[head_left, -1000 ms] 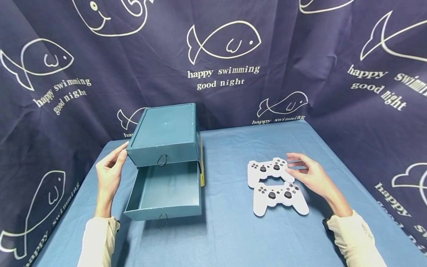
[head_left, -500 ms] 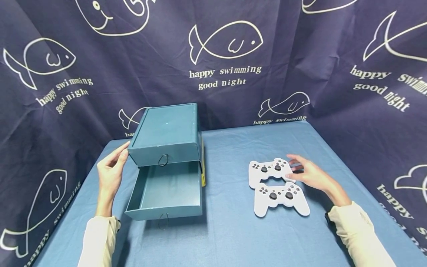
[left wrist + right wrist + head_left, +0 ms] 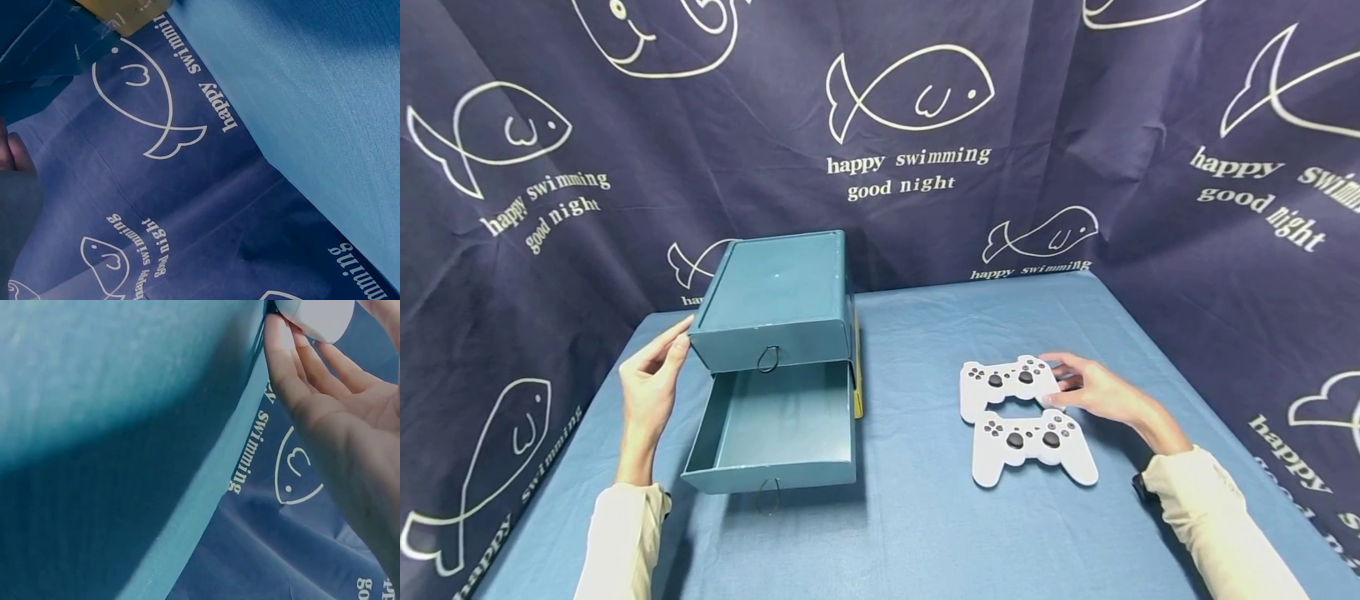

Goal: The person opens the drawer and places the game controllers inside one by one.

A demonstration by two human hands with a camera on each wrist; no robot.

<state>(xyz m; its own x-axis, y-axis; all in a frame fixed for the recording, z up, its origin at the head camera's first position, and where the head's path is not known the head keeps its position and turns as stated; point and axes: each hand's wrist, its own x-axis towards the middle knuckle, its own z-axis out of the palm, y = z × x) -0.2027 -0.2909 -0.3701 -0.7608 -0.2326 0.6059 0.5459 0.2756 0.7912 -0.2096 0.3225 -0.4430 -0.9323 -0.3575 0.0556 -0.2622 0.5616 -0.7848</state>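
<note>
A teal two-drawer box (image 3: 775, 287) stands at the left of the table, its lower drawer (image 3: 771, 477) pulled out and nothing visible inside. My left hand (image 3: 651, 379) touches the box's left side near the front corner with its fingertips and thumb. Two white game controllers lie on the right, one behind the other. Around the right grip of the rear controller (image 3: 1009, 377) my right hand (image 3: 1105, 392) places its thumb and fingers; the right wrist view shows the fingers bent along the white handle (image 3: 322, 319). The front controller (image 3: 1033, 437) lies just nearer, untouched.
A blue cloth covers the table (image 3: 917, 517). Dark blue fabric (image 3: 910, 225) with white fish drawings hangs behind and on both sides. Along the box's right side shows a yellow strip (image 3: 858, 400). The upper drawer (image 3: 812, 343) is closed, with a wire loop on its front.
My right hand has lowered slightly and closed in on the rear controller's right grip. The left hand, the box and both controllers stay in place; the view shifts slightly.
</note>
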